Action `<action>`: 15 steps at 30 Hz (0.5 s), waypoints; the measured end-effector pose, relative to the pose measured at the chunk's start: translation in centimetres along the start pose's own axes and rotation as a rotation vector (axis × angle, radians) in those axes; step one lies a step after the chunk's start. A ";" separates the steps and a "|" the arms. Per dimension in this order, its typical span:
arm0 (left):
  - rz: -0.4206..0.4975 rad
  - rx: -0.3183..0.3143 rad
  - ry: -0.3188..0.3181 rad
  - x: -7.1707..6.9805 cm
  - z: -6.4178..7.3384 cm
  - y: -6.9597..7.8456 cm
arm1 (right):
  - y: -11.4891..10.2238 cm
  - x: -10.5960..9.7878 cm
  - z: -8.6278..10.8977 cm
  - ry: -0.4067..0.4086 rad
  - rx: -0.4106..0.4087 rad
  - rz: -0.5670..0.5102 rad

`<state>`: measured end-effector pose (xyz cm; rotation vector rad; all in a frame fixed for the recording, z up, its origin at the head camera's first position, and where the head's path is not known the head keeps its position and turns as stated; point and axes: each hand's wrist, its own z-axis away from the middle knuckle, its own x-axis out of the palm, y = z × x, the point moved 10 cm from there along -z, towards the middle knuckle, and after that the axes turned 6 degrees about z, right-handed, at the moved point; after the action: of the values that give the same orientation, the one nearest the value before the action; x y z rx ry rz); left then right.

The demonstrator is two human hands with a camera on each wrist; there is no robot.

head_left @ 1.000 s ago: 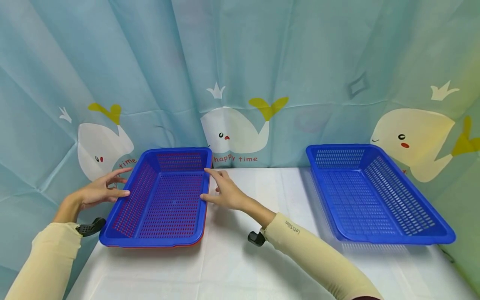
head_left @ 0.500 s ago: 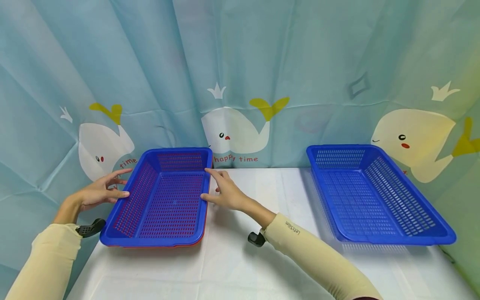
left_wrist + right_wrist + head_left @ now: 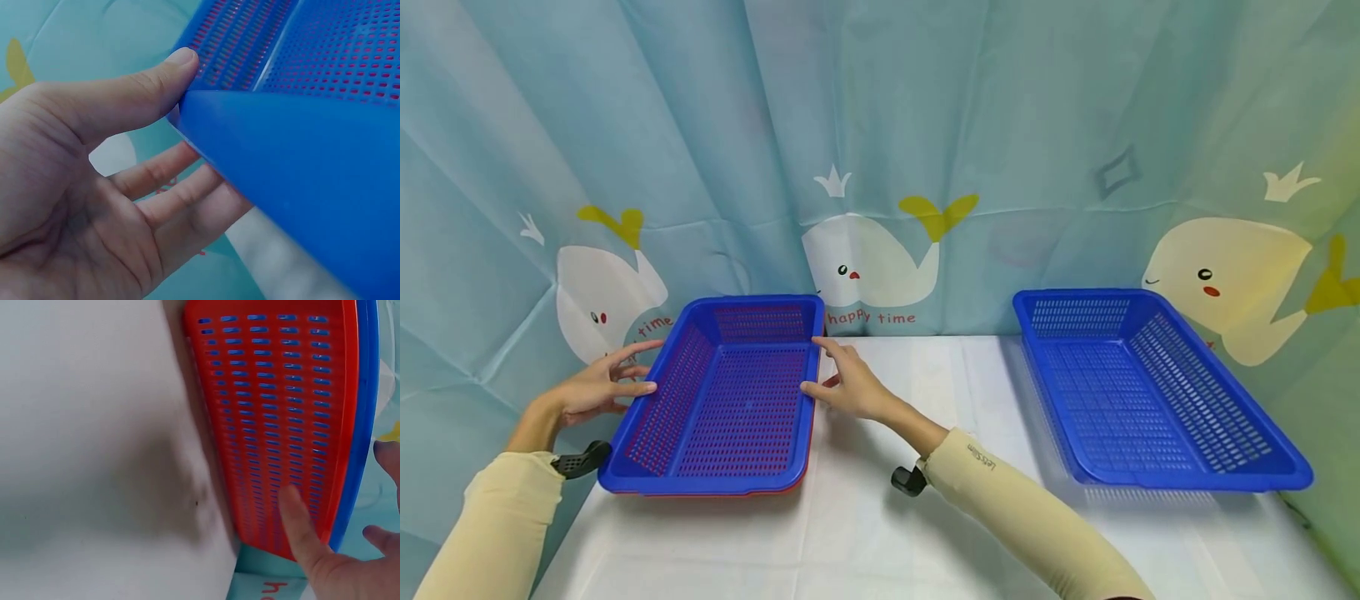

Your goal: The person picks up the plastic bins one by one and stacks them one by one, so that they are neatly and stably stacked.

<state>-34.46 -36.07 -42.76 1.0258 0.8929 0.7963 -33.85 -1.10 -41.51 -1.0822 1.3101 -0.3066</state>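
A blue plastic basket (image 3: 745, 408) sits nested in a red basket (image 3: 269, 419), on the left of the table. My left hand (image 3: 597, 390) is at the left rim. Its thumb rests on the rim, and the other fingers reach loosely along the outside, their tips partly hidden by the rim in the left wrist view. At the right rim is my right hand (image 3: 853, 385), with thumb and index fingertips touching or very near the edge. In the right wrist view, one lower finger extends in front of the red basket's slotted side wall.
Another blue basket (image 3: 1187, 479) stands on the right side of the white-covered table (image 3: 925, 533); a pale slotted layer shows beneath it. A light blue curtain (image 3: 1037, 125) with whale prints hangs behind. White table surface lies between the baskets.
Both hands have shifted very slightly outward from the nested baskets' rims, and the right forearm has moved a little left. The baskets have stayed in place.
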 end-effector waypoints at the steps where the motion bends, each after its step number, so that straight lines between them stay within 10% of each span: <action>1: 0.007 -0.001 -0.002 0.0 0.0 0.1 | 0.2 0.1 -0.1 -0.005 0.010 -0.031; 15: 0.031 -0.008 -0.015 0.2 0.2 0.1 | 1.1 1.5 -0.4 -0.075 0.061 -0.330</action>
<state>-34.20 -35.91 -42.72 1.0389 0.8627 0.8166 -34.19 -1.85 -43.21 -1.2457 1.0465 -0.5431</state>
